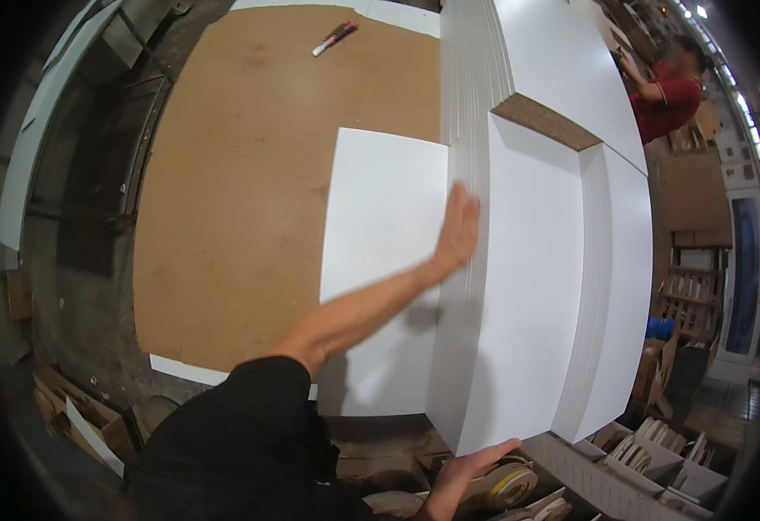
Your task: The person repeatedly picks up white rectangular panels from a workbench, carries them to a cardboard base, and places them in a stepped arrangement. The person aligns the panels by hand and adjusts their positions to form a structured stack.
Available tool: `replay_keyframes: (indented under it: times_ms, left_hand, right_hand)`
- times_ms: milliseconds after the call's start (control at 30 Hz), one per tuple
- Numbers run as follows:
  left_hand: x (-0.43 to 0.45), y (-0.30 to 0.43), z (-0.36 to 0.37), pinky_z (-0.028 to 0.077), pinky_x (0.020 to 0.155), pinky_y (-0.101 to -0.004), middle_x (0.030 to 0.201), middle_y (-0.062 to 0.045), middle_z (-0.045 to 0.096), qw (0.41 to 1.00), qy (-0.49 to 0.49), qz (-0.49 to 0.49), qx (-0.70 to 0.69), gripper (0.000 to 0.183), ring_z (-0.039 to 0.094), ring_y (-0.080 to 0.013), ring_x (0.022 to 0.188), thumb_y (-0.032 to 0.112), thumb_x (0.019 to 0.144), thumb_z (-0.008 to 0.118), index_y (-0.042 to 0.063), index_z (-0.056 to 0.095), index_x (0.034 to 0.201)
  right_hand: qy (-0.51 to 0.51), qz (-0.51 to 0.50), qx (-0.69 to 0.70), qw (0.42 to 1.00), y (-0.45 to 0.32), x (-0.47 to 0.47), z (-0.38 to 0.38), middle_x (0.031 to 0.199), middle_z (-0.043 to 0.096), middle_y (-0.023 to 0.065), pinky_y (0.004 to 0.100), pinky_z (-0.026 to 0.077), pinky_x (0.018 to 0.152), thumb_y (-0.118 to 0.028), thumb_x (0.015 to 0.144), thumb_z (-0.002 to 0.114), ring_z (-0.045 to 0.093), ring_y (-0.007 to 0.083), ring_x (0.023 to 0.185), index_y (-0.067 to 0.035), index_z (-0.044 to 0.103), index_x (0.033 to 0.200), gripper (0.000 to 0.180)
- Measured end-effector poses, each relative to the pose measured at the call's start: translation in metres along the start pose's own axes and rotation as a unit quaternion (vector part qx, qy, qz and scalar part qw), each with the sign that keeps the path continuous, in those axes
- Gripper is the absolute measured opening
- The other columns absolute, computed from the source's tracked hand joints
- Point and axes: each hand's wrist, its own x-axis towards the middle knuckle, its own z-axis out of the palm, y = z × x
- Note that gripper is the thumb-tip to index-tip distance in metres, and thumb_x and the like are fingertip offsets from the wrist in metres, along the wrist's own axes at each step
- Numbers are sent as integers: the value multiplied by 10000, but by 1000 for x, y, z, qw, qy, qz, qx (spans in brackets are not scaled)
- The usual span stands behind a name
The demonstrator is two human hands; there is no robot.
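Note:
My left hand (459,228) lies flat, somewhat blurred, against the long side of a stack of white laminated boards (531,273). It grips nothing. Lower down, my right hand (474,464) rests along the near end edge of the same stack, fingers extended; part of it is hard to make out. A single white panel (383,208) lies left of the stack, under my left forearm. Behind stands a taller stack of white boards (565,58), its raw particleboard edge (546,122) showing. Another white stack (620,286) rises on the right.
A brown board (236,195) covers the left worktop, with a marker-like tool (334,39) on it. Edge-banding rolls (513,485) fill compartments below. A cardboard box (93,417) stands lower left. A person in a red shirt (673,98) is at the far right.

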Motion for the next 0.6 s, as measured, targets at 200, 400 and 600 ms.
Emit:
replay_keyframes:
  times_ms: [200,400,600]
  left_hand:
    - [-276,44,-57,80,1224,-424,1586,-322,64,951,-276,-137,6,727,61,-399,1496,358,1061,355,-163,75,1482]
    - [-433,71,-271,490,931,-338,1106,-117,697,913,-362,-176,74,413,644,-218,1033,350,993,556,27,623,1242]
    - [-479,71,-500,531,839,-352,1018,-130,716,930,-144,-243,238,368,683,-222,930,312,935,612,15,673,1143]
  right_hand:
    - [-73,-29,64,995,6,16,-14,1544,361,120,450,341,1110,-619,1015,198,393,339,1365,-27,336,1495,774]
    - [5,4,83,997,43,7,-56,1438,419,84,386,331,1050,-629,1001,321,427,264,1269,-60,363,1469,739]
    - [-30,47,-137,989,170,-64,-172,1412,452,77,378,323,1009,-446,1009,491,434,207,1231,-53,417,1424,576]
